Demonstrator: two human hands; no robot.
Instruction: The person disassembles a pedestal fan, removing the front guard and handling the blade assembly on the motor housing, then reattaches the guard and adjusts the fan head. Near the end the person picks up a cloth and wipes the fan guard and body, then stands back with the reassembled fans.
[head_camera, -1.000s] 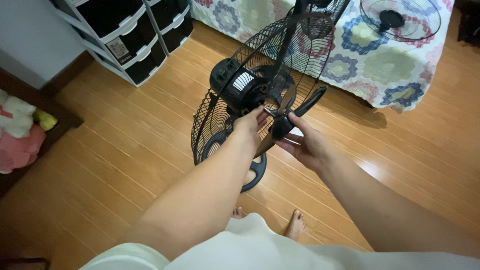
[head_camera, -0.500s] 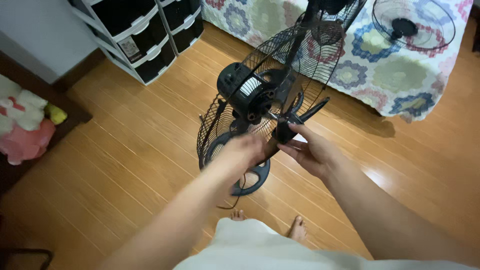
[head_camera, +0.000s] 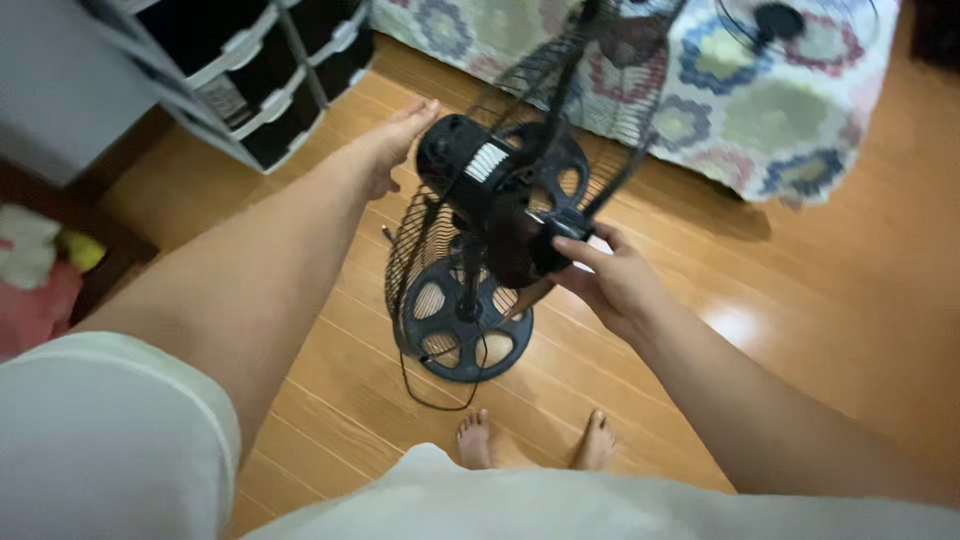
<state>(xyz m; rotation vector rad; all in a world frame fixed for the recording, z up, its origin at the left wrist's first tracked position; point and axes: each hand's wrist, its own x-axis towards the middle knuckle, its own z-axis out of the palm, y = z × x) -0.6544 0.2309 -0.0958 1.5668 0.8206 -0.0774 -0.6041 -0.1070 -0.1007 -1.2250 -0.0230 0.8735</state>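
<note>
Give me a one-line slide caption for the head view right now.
Right hand grips the hub of a black stand fan on a wooden floor; open left hand is beside its motor housing.

I note a black fan (head_camera: 500, 200) with black wire guard (head_camera: 420, 250) and round base (head_camera: 465, 320). Floor (head_camera: 800, 300): orange-brown planks. Bedcover (head_camera: 720, 110): pale, with blue, green, pink hexagon rosettes. Drawers (head_camera: 260, 80): black, white-framed.

left hand (head_camera: 388, 148) open, arm outstretched; right hand (head_camera: 612, 283) fingers curled, gripping.
</note>
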